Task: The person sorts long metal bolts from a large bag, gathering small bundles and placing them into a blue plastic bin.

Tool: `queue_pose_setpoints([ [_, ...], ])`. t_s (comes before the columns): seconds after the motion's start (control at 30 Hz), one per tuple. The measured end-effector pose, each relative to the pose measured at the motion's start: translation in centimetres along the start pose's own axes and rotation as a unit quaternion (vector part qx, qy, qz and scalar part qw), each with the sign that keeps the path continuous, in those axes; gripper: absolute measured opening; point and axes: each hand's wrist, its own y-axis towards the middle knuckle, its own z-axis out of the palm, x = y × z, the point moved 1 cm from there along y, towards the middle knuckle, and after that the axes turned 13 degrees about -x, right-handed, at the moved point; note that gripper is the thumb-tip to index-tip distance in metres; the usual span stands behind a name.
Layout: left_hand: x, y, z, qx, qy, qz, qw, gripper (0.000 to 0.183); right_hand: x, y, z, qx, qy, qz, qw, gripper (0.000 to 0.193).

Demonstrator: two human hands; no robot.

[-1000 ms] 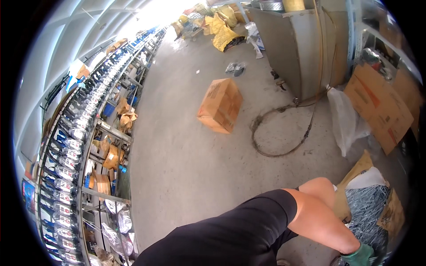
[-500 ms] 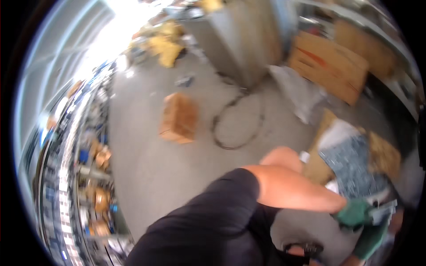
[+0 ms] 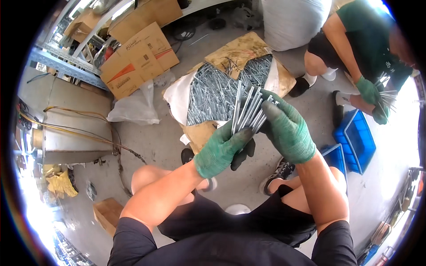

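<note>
A fanned bundle of shiny metal rods (image 3: 246, 110) stands between my gloved hands. My left hand (image 3: 224, 150), in a green glove with dark fingertips, closes round the lower ends, thumb across the front. From the other side my right hand (image 3: 289, 128), gloved alike, grips the same bundle with its thumb over the rods; its other fingers are mostly hidden behind. Just beyond my hands lies an opened cardboard box (image 3: 242, 48) with white lining (image 3: 179, 98), full of a heap of similar loose rods (image 3: 208, 95).
At the right a co-worker (image 3: 366, 31) in green gloves holds another bundle of rods (image 3: 387, 95). Blue crates (image 3: 357, 142) stand below. A white sack (image 3: 295, 22) is behind the box. Cardboard cartons (image 3: 140, 62), a plastic bag (image 3: 137, 108) and a metal cabinet (image 3: 73, 119) with cables are left.
My view has swung right, so the rod heap has shifted from the right edge to the centre. Both hands, at the lower right before, are now central with the rods between them.
</note>
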Motion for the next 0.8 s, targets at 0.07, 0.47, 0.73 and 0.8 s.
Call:
queue_pose_setpoints([
  [0.07, 0.1, -0.3, -0.4, 0.001, 0.004, 0.014, 1.0, 0.049, -0.2, -0.2, 0.1, -0.016, 0.02, 0.007, 1.0, 0.048],
  [0.47, 0.1, -0.2, 0.1, -0.008, 0.03, -0.007, 0.999, 0.041, -0.6, -0.1, -0.4, -0.07, -0.102, -0.037, 0.992, 0.044],
  [0.73, 0.7, -0.3, 0.0, 0.021, -0.007, -0.014, 1.0, 0.04, 0.1, -0.6, 1.0, -0.039, 0.026, -0.095, 0.994, 0.045],
  [0.8, 1.0, -0.4, -0.1, 0.023, -0.006, -0.019, 1.0, 0.041, 0.0, -0.5, 1.0, -0.04, 0.001, -0.087, 0.995, 0.046],
])
